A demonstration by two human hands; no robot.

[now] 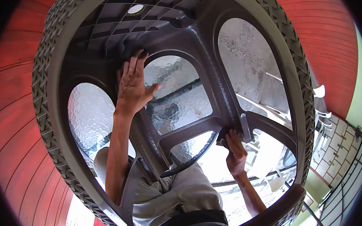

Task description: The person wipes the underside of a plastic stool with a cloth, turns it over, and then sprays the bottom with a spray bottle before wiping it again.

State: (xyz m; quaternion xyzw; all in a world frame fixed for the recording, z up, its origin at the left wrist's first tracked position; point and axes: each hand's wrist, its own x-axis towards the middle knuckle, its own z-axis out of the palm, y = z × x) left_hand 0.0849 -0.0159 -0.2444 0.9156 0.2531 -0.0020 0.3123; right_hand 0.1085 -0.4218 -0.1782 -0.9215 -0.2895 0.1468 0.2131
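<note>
A dark brown moulded plastic chair (204, 55) fills most of the view, its ribbed underside facing me and a woven pattern along its rim. My left hand (133, 85) lies against the inner frame, between two of the openings, with fingers and thumb spread and nothing in it. Lower and to the right, my right hand (236, 155) presses a crumpled black cloth (222, 137) to the frame beside a short upright rib. Its fingers are bent over the cloth and hide part of it.
Under the chair is a textured glass tabletop (172, 74) with a dark edge. White furniture (271, 161) stands at the lower right, near a tiled floor (336, 143) and dark metal bars (349, 185). Red slatted surfaces (16, 135) curve along both sides. My grey-trousered legs are below.
</note>
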